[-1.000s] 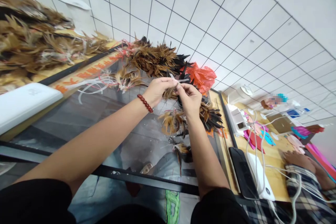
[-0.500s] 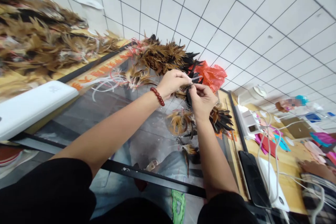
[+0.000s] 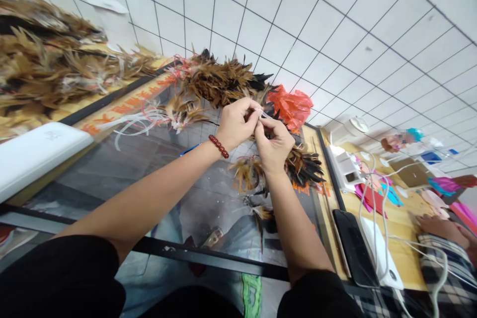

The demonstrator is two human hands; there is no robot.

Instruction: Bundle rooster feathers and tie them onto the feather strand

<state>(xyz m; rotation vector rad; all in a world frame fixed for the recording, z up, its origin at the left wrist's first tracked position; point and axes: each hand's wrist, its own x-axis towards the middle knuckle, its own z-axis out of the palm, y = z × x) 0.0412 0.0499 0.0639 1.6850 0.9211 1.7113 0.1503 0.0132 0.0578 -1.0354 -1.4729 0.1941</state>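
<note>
At the frame's centre, the left hand (image 3: pixel 237 123) and right hand (image 3: pixel 276 145) pinch a pale strip (image 3: pixel 266 116) in a narrow fingertip grip, and it could slip loose if either slackens.

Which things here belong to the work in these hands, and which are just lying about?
Seemingly part of the work:
thin pale strip, pinched by the left hand and right hand
brown-and-black feathers beyond the hands
loose white strips, left of the hands

Seemingly just lying about:
black phone
white power strip
red plastic bag
long white case
</note>
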